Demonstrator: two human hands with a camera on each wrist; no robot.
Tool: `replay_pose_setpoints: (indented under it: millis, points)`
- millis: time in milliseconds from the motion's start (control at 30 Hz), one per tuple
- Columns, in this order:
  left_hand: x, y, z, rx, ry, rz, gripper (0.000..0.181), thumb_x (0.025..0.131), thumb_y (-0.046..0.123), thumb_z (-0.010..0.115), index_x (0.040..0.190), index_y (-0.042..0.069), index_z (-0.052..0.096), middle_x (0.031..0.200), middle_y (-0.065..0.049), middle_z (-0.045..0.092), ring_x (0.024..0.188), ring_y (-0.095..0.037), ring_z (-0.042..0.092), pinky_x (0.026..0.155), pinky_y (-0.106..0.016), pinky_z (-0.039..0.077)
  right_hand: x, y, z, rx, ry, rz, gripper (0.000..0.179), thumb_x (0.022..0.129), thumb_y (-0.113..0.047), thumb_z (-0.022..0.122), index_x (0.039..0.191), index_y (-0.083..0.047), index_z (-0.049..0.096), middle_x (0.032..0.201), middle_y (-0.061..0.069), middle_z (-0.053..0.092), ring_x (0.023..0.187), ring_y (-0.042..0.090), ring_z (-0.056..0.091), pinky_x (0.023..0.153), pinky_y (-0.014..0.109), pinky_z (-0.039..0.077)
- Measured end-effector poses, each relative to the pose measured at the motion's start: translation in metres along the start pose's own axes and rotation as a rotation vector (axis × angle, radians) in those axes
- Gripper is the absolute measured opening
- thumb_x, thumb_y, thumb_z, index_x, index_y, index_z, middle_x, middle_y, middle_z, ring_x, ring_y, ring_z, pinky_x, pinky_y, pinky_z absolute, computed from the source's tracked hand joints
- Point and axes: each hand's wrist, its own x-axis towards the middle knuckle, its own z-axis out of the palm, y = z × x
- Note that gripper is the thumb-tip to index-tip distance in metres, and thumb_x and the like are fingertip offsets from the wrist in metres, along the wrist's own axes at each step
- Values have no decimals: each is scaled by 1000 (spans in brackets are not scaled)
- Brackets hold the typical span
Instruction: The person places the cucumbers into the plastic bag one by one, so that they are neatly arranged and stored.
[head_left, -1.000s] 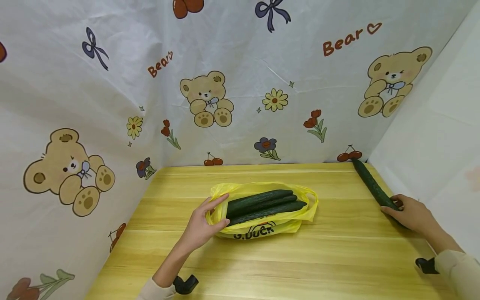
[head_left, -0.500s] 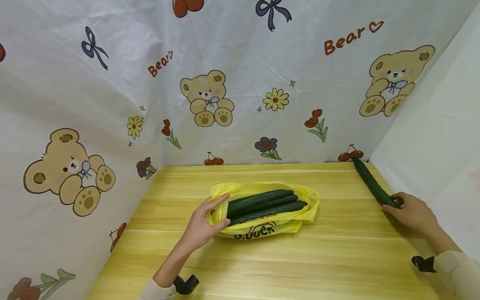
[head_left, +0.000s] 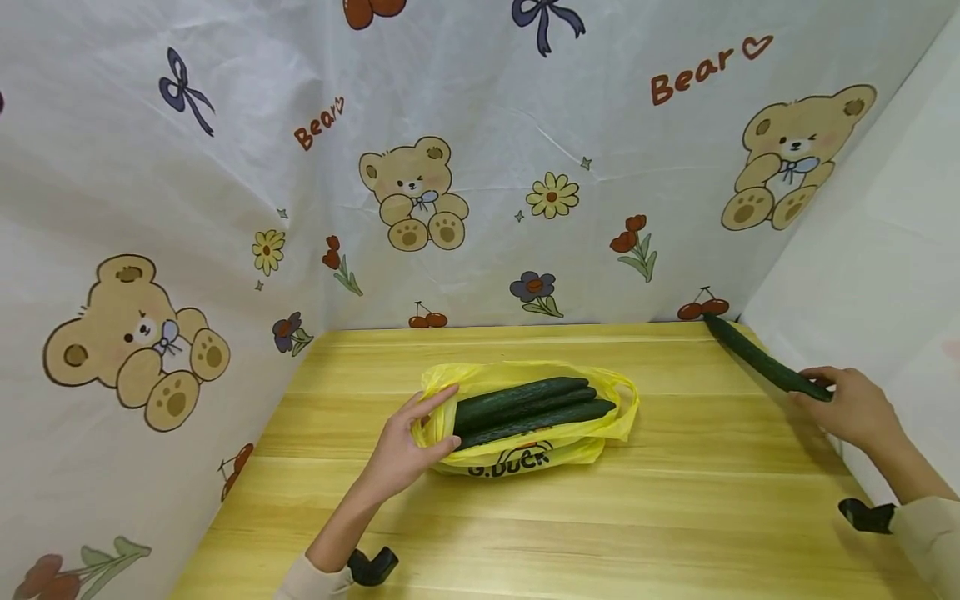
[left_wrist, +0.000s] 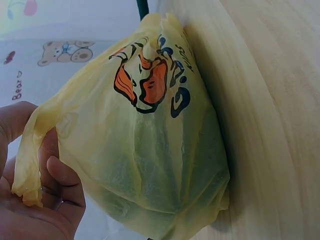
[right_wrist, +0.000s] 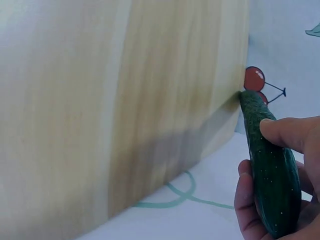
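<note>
A yellow plastic bag (head_left: 577, 452) lies on its side on the table in the head view, with several dark green cucumbers (head_left: 525, 402) showing in its opening. My left hand (head_left: 399, 454) holds the bag at its left end; the left wrist view has the bag's handle (left_wrist: 31, 165) looped through the hand, fingers bent around it. At the far right, my right hand (head_left: 858, 408) grips the near end of a separate cucumber (head_left: 757, 357). In the right wrist view, thumb and fingers wrap this cucumber (right_wrist: 272, 170). Its far tip is by the table's back edge.
The wood-grain table (head_left: 525, 533) meets a bear-print cloth (head_left: 487, 292) at the back and left. A plain white wall (head_left: 862, 275) stands close by the right hand. Black wrist-worn pieces (head_left: 372, 567) show at both wrists.
My right hand has moved right and slightly away from me, swinging the cucumber's near end towards the right wall while its far tip stays near the back. The left hand and bag hold still.
</note>
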Motion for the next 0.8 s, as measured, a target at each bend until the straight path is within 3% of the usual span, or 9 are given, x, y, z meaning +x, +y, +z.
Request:
replay_pose_setpoints:
  millis: [267,467,800]
  points:
    - [0,0,1,3,0,-4,69,95,28,84,157,41,55,165,12,52,169,-41,14,122,-79,30,-2,-8,-5,-52,61,93,64,108,-41,61,145,9,50,143,54,33,110,70,46,73,75,43]
    - [1,2,1,3,5,-14,70,95,23,84,157,40,56,165,10,52,169,-41,15,121,-78,32,-6,-11,-6,-54,98,106,62,108,-39,60,145,10,50,143,51,34,110,69,47,71,73,43]
    - [1,1,2,3,-1,-15,70,94,26,85,156,41,56,165,10,52,169,-41,17,120,-76,35,-12,-17,-11,-41,151,56,60,109,-38,60,143,11,53,140,48,38,104,65,50,66,66,44]
